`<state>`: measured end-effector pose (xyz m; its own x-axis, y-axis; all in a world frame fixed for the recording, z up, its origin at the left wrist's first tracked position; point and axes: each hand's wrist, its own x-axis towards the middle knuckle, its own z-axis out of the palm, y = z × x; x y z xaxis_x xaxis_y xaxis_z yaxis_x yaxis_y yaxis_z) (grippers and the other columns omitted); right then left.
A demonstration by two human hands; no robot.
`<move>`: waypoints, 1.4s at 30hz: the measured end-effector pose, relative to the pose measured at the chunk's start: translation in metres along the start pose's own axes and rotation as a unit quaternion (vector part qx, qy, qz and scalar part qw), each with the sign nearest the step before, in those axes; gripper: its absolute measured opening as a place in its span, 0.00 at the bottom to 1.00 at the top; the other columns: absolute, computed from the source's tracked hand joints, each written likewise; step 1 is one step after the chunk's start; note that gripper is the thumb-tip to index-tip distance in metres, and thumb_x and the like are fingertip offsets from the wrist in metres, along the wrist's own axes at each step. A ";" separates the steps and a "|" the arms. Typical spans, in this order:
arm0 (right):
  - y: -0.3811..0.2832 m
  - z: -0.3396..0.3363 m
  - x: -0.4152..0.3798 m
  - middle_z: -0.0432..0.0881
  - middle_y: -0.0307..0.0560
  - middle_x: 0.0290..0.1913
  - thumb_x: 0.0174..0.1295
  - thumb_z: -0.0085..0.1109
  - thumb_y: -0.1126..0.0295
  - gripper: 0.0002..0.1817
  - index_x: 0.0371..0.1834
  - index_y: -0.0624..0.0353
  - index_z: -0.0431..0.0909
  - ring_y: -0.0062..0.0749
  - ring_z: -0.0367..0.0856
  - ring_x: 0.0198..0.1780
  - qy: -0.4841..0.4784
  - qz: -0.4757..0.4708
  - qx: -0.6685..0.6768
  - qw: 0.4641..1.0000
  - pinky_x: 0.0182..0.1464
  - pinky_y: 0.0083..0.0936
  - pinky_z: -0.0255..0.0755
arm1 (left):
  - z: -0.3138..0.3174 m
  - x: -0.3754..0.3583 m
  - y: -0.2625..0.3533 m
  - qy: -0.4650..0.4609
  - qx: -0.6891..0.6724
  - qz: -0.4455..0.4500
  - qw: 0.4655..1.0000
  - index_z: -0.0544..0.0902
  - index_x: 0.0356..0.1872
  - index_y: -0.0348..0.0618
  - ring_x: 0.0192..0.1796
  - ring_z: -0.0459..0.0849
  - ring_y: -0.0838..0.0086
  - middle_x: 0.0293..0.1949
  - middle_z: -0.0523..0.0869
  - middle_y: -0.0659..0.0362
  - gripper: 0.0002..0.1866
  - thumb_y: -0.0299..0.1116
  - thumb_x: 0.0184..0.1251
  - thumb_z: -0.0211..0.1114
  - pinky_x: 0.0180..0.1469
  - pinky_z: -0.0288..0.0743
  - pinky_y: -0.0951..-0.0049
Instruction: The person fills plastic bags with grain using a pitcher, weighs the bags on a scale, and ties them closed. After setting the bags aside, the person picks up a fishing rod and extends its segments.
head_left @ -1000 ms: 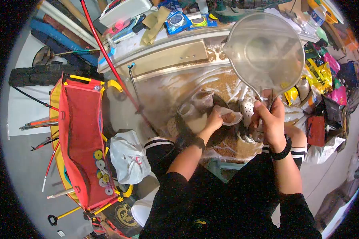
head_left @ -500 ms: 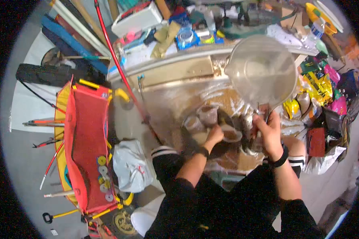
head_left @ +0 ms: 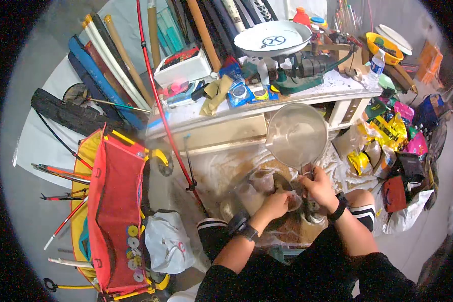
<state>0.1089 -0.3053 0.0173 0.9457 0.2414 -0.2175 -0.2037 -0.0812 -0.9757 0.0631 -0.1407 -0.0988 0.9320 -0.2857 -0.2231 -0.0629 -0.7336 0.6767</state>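
Note:
My right hand (head_left: 318,189) is closed around the handle of a large greyish dipper (head_left: 298,135) with a pouring lip. Its round bowl is raised with the inside facing me. Lower down, my left hand (head_left: 278,205) reaches into a dark round basin (head_left: 272,226). Its fingers are bent at the edge of a brownish cup (head_left: 295,202) and partly cover it. Other pale, cup-like containers (head_left: 261,182) lie in the basin, beyond my left hand.
A low white table (head_left: 206,113) stands ahead, bearing a scale (head_left: 274,40) with a white pan. To the left are a red-and-yellow bag (head_left: 118,201), a thin red pole (head_left: 161,105) and a white plastic bag (head_left: 168,241). Colourful packets (head_left: 387,133) lie at right.
My view has tilted up, showing more of the table and the scale. The dipper now appears lower and smaller, nearer the basin. My left hand stays in the basin, at the brownish cup.

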 end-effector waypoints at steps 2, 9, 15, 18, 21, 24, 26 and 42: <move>-0.003 0.005 -0.002 0.73 0.39 0.21 0.57 0.58 0.74 0.09 0.38 0.64 0.68 0.21 0.71 0.16 -0.021 0.024 0.003 0.999 0.18 0.19 0.65 | -0.003 -0.010 -0.002 0.007 -0.028 0.013 0.999 0.77 0.49 0.45 0.44 0.80 0.49 0.39 0.83 0.46 0.14 0.29 0.63 0.52 0.46 0.73 0.56; 0.003 0.030 -0.003 0.75 0.40 0.24 0.54 0.61 0.73 0.11 0.37 0.64 0.70 0.21 0.73 0.23 -0.012 -0.046 -0.070 0.996 0.25 0.21 0.68 | -0.046 -0.033 0.012 0.051 -0.109 -0.023 0.992 0.77 0.45 0.42 0.45 0.79 0.49 0.40 0.82 0.45 0.12 0.28 0.63 0.51 0.46 0.72 0.56; 0.033 0.047 0.016 0.76 0.43 0.26 0.51 0.63 0.71 0.14 0.38 0.65 0.71 0.24 0.73 0.28 -0.047 -0.064 -0.091 0.993 0.32 0.24 0.70 | -0.041 -0.029 -0.006 0.142 -0.216 0.025 0.966 0.74 0.50 0.35 0.44 0.80 0.51 0.42 0.80 0.41 0.15 0.30 0.63 0.56 0.46 0.74 0.62; 0.031 0.055 0.018 0.76 0.43 0.26 0.52 0.63 0.72 0.13 0.37 0.65 0.71 0.24 0.73 0.29 -0.047 -0.069 -0.093 0.992 0.33 0.24 0.70 | -0.047 -0.029 -0.002 0.168 -0.319 0.075 0.930 0.72 0.51 0.31 0.45 0.81 0.53 0.42 0.80 0.39 0.18 0.29 0.62 0.57 0.46 0.74 0.65; 0.004 0.062 0.009 0.77 0.45 0.28 0.53 0.62 0.72 0.12 0.37 0.66 0.71 0.24 0.74 0.30 -0.060 -0.077 -0.157 0.983 0.34 0.25 0.70 | -0.045 -0.027 -0.005 0.192 -0.315 0.070 0.927 0.74 0.49 0.33 0.45 0.80 0.54 0.41 0.80 0.41 0.16 0.27 0.61 0.57 0.45 0.74 0.65; 0.007 0.067 0.010 0.79 0.46 0.31 0.55 0.61 0.72 0.14 0.42 0.67 0.71 0.26 0.75 0.33 -0.089 -0.062 -0.200 0.974 0.38 0.27 0.71 | -0.061 -0.033 0.001 0.168 -0.257 0.026 0.951 0.75 0.46 0.35 0.44 0.80 0.52 0.40 0.81 0.42 0.14 0.26 0.59 0.57 0.44 0.73 0.63; 0.018 0.068 0.013 0.80 0.47 0.34 0.57 0.60 0.71 0.16 0.46 0.68 0.71 0.27 0.76 0.36 -0.100 -0.057 -0.185 0.976 0.41 0.28 0.72 | -0.058 -0.031 -0.004 0.210 -0.170 0.030 0.962 0.75 0.44 0.36 0.39 0.82 0.63 0.35 0.81 0.47 0.14 0.22 0.54 0.58 0.40 0.73 0.67; 0.028 0.070 0.016 0.80 0.58 0.37 0.52 0.61 0.71 0.21 0.49 0.67 0.68 0.42 0.80 0.40 -0.098 -0.051 -0.198 0.974 0.44 0.34 0.73 | -0.059 -0.033 -0.004 0.190 -0.178 0.027 0.965 0.76 0.42 0.33 0.43 0.80 0.52 0.37 0.81 0.43 0.13 0.23 0.52 0.58 0.45 0.72 0.63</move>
<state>0.1007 -0.2361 -0.0151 0.8814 0.4445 -0.1598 0.0380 -0.4040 -0.9140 0.0533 -0.0919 -0.0526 0.9986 -0.0215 0.0479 -0.0524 -0.4468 0.8931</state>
